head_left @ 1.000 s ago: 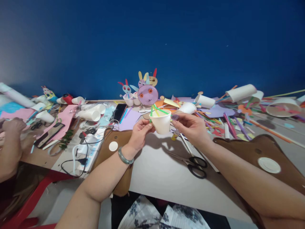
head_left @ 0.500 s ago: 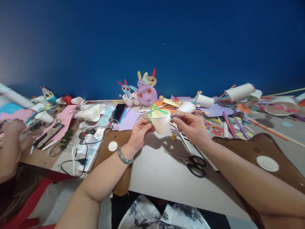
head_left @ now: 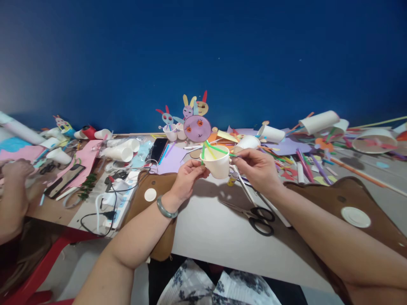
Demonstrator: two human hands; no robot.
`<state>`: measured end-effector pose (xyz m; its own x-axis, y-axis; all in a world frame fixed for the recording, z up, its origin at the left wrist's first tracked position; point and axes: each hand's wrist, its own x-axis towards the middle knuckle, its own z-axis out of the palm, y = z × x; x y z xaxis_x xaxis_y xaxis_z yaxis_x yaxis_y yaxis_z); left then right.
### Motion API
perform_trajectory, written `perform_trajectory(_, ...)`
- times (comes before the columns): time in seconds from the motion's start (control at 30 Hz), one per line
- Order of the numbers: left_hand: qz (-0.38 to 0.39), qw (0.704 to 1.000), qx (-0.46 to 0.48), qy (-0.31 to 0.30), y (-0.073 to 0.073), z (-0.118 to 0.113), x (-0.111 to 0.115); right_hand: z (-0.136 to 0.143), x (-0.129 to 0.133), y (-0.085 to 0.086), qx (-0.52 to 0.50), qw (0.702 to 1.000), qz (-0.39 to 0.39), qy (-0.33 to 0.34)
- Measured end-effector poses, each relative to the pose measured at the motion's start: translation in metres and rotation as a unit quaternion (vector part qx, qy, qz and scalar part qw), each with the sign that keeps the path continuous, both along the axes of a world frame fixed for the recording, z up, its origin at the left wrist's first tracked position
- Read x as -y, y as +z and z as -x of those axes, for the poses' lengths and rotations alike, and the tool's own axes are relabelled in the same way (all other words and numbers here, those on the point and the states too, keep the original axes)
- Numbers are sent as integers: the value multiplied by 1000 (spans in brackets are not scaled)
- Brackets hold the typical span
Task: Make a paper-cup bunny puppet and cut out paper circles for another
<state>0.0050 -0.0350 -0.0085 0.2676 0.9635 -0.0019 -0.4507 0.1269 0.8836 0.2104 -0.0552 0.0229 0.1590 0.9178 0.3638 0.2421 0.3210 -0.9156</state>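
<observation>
Above the table I hold a white paper cup (head_left: 219,168) between both hands, tilted so its inside shows. Green and yellow straws (head_left: 209,149) stand in it, and a round purple paper face (head_left: 197,128) with orange eyes appears above them. My left hand (head_left: 189,174) is closed at the cup's left side, its fingertips against the wall near a green straw end. On the other side, my right hand (head_left: 254,167) pinches a green straw end poking out by the rim. Black-handled scissors (head_left: 262,220) lie below, blades pointing left.
Behind stand paper-cup figures with rabbit ears (head_left: 170,132). A phone (head_left: 158,150), a power strip (head_left: 122,203) with cables and a brown pouch (head_left: 155,220) lie left. Cups, straws and paper scraps cover the right, beside another brown bag (head_left: 333,207). Another person's hand (head_left: 19,171) is far left.
The cup has shifted slightly right and tipped toward me, showing more of its inside. At its right side the green straw end now shows between cup and right fingers.
</observation>
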Motion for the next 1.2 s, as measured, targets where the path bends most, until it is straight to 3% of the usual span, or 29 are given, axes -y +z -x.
perform_trajectory(0.67, -14, 999, 9, 27, 5, 4, -2, -1, 0, -3, -11, 999, 14, 37)
perform_trajectory(0.93, -17, 982, 48, 184, 17, 27, -26, -3, -1, 2, -6, 1000, 1, 8)
perform_trajectory(1.1, -11, 972, 55, 230, 22, 32, -31, 3, 8, 0, 127, 991, -31, 19)
perform_trajectory(1.2, 3, 968, 48, 246, 20, 31, -33, 13, 12, 2, 270, 958, -37, 92)
